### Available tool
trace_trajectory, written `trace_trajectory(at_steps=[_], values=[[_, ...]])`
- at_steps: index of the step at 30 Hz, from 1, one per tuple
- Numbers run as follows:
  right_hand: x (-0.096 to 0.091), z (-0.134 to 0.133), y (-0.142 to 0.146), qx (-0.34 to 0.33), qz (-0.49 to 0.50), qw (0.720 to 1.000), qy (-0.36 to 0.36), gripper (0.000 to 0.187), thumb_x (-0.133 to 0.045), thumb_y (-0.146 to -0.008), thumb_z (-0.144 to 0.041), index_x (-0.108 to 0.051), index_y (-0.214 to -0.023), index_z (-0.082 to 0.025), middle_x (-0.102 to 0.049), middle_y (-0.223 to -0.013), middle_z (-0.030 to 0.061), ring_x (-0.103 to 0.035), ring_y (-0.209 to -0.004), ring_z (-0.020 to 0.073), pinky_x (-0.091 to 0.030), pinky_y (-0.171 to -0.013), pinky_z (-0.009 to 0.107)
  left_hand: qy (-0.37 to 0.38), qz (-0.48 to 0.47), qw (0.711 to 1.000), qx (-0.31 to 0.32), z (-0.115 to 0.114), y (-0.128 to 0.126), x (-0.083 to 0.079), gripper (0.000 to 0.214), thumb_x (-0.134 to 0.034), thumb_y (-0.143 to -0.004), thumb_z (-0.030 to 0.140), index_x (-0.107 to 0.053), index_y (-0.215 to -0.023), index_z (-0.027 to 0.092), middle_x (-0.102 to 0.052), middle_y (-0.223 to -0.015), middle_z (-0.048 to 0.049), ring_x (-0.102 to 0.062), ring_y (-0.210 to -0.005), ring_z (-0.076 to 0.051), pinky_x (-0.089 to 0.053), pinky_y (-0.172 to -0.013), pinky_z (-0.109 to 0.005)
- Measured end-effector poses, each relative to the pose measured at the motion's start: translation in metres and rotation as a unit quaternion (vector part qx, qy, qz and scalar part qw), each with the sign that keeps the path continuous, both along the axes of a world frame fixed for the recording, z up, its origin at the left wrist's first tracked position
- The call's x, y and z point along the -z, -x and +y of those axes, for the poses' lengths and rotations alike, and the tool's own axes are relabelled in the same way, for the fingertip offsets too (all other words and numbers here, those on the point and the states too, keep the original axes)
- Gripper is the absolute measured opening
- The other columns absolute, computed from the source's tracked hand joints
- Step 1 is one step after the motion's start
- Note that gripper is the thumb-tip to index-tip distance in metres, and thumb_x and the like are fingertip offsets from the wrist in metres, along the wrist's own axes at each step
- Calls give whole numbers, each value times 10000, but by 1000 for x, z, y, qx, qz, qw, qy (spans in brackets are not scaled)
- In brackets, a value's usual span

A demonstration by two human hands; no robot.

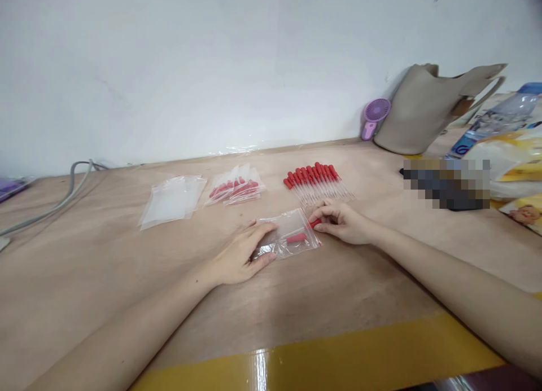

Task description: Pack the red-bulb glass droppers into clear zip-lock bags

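A small clear zip bag (pixel 291 236) lies on the wooden table (pixel 105 267) with one red-capped dropper (pixel 296 238) inside it. My left hand (pixel 243 254) grips the bag's left end, fingers over it and thumb below. My right hand (pixel 341 221) is closed on a second red-capped dropper (pixel 315 223) at the bag's right opening; only its red bulb shows. Behind the bag lies a row of loose red-capped droppers (pixel 315 180).
A stack of empty clear bags (pixel 171 202) and several filled bags of droppers (pixel 236 188) lie at the back left. A beige bag (pixel 427 109), purple fan (pixel 375 115), water bottle (pixel 499 120) and grey cable (pixel 63 196) line the back. Yellow tape (pixel 359 357) edges the table front.
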State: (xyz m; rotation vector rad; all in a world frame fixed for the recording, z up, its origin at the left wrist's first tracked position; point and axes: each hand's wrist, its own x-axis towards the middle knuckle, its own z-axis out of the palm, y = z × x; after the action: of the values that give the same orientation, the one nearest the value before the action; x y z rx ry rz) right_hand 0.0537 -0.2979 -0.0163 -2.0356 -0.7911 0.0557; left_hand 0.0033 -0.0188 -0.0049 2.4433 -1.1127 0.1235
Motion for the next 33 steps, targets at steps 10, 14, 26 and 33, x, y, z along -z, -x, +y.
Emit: trace_trajectory(at_steps=[10, 14, 26, 33], values=[[3, 24, 7, 64, 69, 992, -81, 169, -668, -680, -301, -688, -746, -147, -567, -636, -4, -369, -492, 60, -312, -448, 209, -12, -17, 1000, 7, 1, -1, 2, 488, -478, -899, 331, -307, -1335, 193, -496, -1297, -113, -484, -1176, -253, -330, -1037, -467], [2, 25, 9, 42, 69, 992, -98, 180, -665, -685, -345, -707, -701, -171, -642, -708, 29, -520, -580, 102, -415, -526, 237, -17, -18, 1000, 6, 1, -1, 3, 496, -473, -904, 327, -290, -1346, 199, -487, -1313, -108, -469, -1201, -249, -280, -1072, -482], [-4, 15, -19, 248, 9, 969, 0, 202, -592, -711, -338, -674, -764, -161, -667, -691, 48, -585, -618, 155, -461, -605, 294, -14, 5, 1000, 9, 0, -1, -1, 290, -479, -897, 321, -420, -1156, 204, -476, -1335, -107, -438, -1237, -245, -303, -1054, -474], [-24, 48, -64, 324, -156, 901, 243, 264, -501, -785, -360, -693, -790, -179, -673, -862, 89, -606, -815, 224, -425, -694, 325, -19, 13, 1000, 14, 0, -1, -6, 162, -465, -908, 339, -467, -999, 204, -500, -1309, -99, -441, -1232, -236, -309, -1044, -452]])
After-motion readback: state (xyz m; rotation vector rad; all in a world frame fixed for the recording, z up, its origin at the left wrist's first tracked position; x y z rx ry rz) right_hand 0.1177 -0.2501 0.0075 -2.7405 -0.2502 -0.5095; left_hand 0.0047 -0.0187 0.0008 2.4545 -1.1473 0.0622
